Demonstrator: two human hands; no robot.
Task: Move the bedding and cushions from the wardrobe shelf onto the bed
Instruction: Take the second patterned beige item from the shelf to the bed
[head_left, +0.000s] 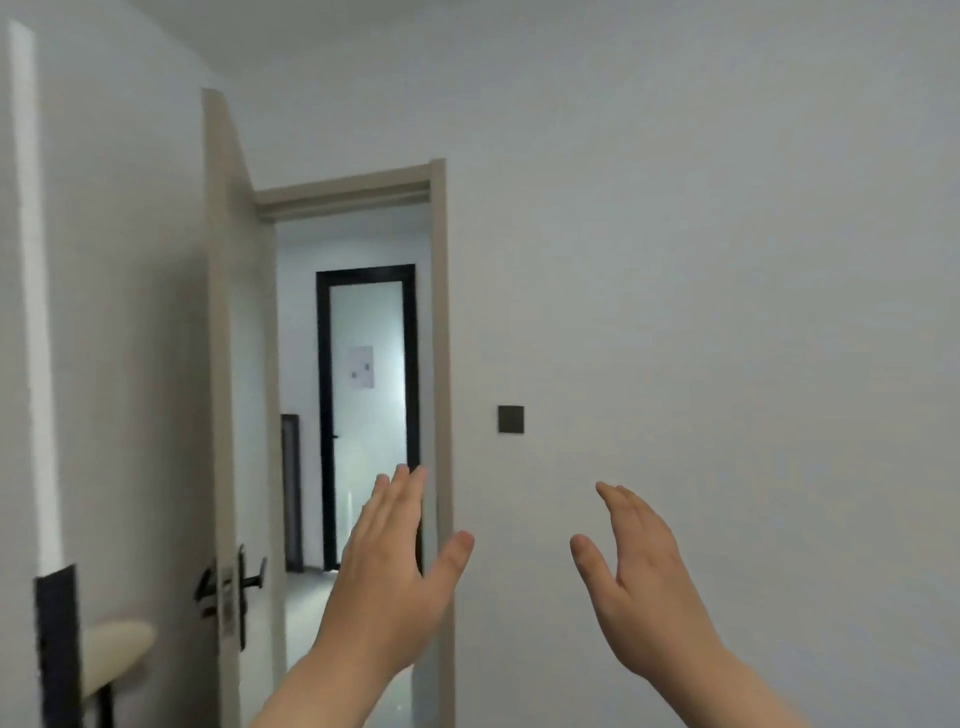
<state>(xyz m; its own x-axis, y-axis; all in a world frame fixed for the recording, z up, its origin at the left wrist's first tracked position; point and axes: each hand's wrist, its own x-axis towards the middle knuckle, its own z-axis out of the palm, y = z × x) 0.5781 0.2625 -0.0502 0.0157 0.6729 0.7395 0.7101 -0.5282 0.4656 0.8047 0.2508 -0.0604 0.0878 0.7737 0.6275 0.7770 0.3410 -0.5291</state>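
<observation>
In the head view, the left hand (387, 566) and the right hand (641, 566) are hovering side by side, palms facing inward, fingers (402, 493) released and gripping nothing, in front of a bare wall (701, 260) and an open door (228, 364). The wardrobe shelf, bedding, cushions and bed are lying out of frame, so their appearance cannot be told. The step in hand is judged to be locating the wardrobe: turning toward it first, keeping both hands spread to take a bulky soft load from underneath.

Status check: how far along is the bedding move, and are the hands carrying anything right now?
Done: cannot tell; no wardrobe, bed or bedding in view. In hand: nothing; left hand and right hand are raised, open and empty, facing the open door and wall switch. Left: unknown.
</observation>
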